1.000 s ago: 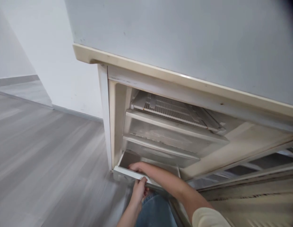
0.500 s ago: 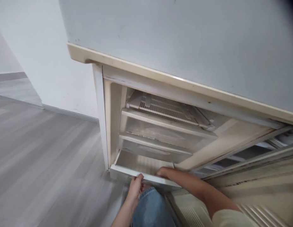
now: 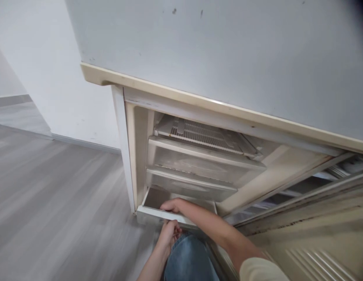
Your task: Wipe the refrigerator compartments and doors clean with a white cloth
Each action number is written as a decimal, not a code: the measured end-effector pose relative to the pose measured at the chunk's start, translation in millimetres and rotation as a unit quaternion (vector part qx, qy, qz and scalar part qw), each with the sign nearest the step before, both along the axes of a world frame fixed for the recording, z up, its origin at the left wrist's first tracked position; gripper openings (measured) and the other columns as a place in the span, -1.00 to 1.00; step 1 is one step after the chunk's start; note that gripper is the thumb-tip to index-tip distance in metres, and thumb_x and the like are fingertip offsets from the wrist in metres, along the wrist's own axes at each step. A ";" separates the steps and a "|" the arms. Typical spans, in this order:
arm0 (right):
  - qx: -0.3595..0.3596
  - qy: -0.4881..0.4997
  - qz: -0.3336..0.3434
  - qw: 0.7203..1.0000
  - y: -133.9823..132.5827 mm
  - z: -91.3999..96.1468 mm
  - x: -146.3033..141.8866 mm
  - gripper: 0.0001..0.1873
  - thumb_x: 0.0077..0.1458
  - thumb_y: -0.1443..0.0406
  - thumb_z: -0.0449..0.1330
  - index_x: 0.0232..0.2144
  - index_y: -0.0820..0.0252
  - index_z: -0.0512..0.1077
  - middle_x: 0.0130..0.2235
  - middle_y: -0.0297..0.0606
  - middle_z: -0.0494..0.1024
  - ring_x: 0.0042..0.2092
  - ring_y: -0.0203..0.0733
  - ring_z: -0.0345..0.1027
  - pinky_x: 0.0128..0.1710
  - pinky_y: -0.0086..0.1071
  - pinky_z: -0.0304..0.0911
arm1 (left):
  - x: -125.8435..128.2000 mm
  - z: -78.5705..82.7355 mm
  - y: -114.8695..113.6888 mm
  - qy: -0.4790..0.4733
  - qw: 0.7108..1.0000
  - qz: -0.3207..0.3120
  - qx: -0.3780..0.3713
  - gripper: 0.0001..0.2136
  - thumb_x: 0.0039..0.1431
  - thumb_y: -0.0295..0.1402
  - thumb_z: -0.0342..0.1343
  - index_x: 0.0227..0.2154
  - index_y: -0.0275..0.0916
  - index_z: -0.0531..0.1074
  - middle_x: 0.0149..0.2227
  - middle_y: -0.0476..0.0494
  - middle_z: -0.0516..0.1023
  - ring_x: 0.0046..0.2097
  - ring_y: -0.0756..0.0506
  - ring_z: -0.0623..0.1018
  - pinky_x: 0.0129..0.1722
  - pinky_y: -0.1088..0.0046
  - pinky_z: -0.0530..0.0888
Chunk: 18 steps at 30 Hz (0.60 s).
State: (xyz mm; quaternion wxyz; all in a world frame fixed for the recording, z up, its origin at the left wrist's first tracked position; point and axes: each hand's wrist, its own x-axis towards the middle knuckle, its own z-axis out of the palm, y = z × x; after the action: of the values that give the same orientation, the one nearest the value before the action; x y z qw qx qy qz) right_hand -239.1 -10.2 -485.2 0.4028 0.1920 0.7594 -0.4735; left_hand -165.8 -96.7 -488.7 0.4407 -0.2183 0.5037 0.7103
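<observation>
The lowest clear plastic freezer drawer (image 3: pixel 158 214) stands pulled out a little at the bottom of the open compartment. My right hand (image 3: pixel 172 205) reaches over its white front rim, fingers curled into the drawer. My left hand (image 3: pixel 169 233) is under that rim, with its fingertips against the drawer's front. Above sit a second drawer (image 3: pixel 190 181), a third drawer (image 3: pixel 199 160) and a white wire rack (image 3: pixel 199 134). The drawer's far interior is partly hidden by my right forearm.
The open freezer door (image 3: pixel 310 234) swings out on the right, close to my right arm. A cream-trimmed grey-white cabinet front (image 3: pixel 216 50) overhangs the compartment. My jeans-covered leg (image 3: pixel 189 259) lies just below the drawer. Grey wood-look flooring (image 3: pixel 58 195) and a white wall (image 3: pixel 52 66) spread left.
My right hand has slid left along the drawer's rim and curled over it. My left hand stays under the rim. The view has shifted slightly.
</observation>
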 end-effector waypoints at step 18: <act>0.276 0.116 -0.002 0.954 97.5 73.3 100.2 -0.76 0.06 0.43 0.06 -0.50 0.22 0.51 -0.39 -0.27 0.56 -0.29 -0.20 0.37 -0.27 -0.44 0.15 | -0.2 -17.6 7.2 0.017 0.999 0.041 0.029 -0.70 -0.39 -0.67 -0.03 -0.50 -0.20 0.29 -0.68 0.11 0.37 -0.56 0.02 0.44 -0.58 0.58 0.28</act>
State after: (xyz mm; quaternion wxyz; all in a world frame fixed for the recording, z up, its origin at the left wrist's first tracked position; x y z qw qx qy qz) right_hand -138.9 87.3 -411.9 0.2419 0.2409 0.9017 -0.2653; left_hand -166.0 -89.5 -506.2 0.4087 -0.2135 0.4810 0.7457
